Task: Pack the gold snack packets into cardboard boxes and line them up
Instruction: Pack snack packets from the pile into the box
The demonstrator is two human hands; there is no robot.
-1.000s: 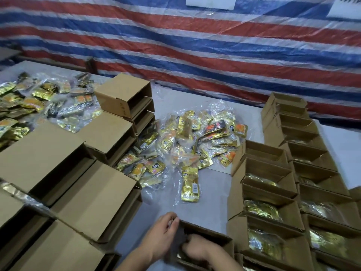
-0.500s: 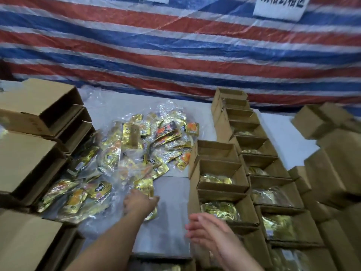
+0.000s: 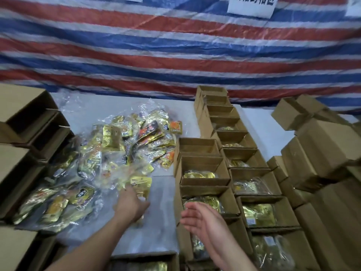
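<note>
A heap of gold snack packets [image 3: 117, 153] in clear plastic bags lies on the white table [image 3: 162, 222]. My left hand [image 3: 130, 204] reaches to the heap's near edge and its fingers curl down over one gold packet [image 3: 141, 182]. My right hand [image 3: 199, 218] hovers with relaxed fingers and holds nothing, just left of the rows of open cardboard boxes [image 3: 203, 165]. Most of these boxes hold a gold packet. Another open box [image 3: 144, 259] with gold inside sits at the bottom edge between my arms.
Empty cardboard boxes [image 3: 25, 122] lie on their sides in a stack at the left. More boxes [image 3: 322, 145] are piled at the right. A red, white and blue striped tarp [image 3: 175, 55] hangs behind the table, with white paper signs on it.
Both hands left the box at the bottom. My left hand went forward to the near gold packet in the heap. My right hand rose beside the box rows. The view swung right.
</note>
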